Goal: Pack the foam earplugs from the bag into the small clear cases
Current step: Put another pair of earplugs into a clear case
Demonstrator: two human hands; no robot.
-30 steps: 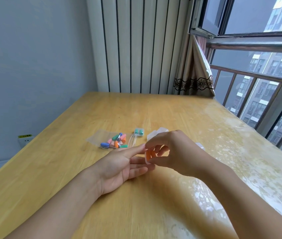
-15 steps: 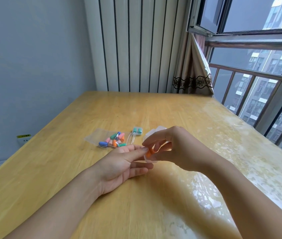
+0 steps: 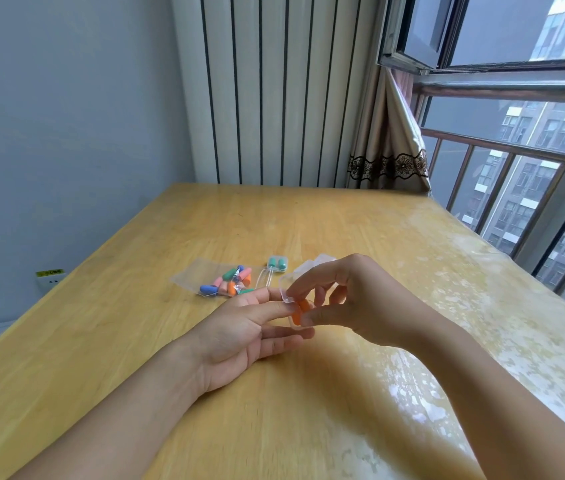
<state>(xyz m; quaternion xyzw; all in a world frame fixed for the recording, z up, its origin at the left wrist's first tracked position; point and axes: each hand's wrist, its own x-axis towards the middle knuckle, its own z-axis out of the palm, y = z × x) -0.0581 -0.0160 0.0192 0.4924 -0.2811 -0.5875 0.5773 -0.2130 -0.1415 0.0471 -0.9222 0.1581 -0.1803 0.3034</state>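
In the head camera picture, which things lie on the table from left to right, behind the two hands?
Clear bag of loose earplugs → closed case with two green earplugs → empty clear cases, partly hidden behind the right hand, which pinches a case holding orange earplugs.

Bag [image 3: 218,284] on table [image 3: 135,341], left of filled case [image 3: 277,263]; hands nearer.

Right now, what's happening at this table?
A person is packing foam earplugs. The right hand pinches a small clear case with orange earplugs in it, and the left hand steadies it with straight fingers. One case with green earplugs sits on the table beside the bag, which holds more.
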